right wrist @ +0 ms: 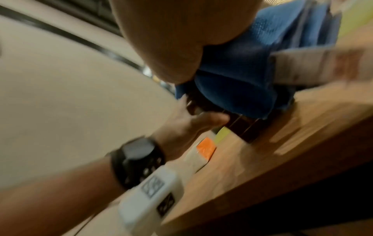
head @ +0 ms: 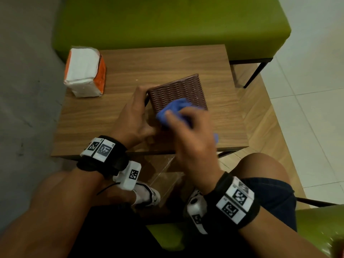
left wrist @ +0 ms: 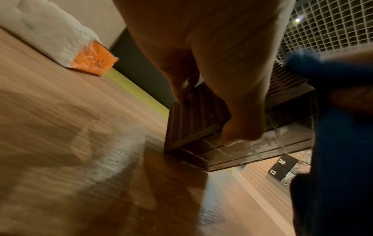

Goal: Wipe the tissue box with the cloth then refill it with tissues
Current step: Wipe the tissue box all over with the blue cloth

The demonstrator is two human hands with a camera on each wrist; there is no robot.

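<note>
Both hands' fingers curled: left (head: 133, 116) round tissue box (head: 178, 90), right (head: 193, 138) half-hidden in cloth (head: 174, 108).

Left hand (head: 134, 116) curled in a steadying grip; right hand (head: 191, 138) bunched, pressing down.

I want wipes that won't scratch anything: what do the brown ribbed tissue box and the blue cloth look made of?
The brown ribbed tissue box looks like hard moulded plastic imitating woven wicker, matte, with even ridges; real weave can't be ruled out. The blue cloth looks like soft microfibre or terry, with a fine knit texture and limp folds.
</note>
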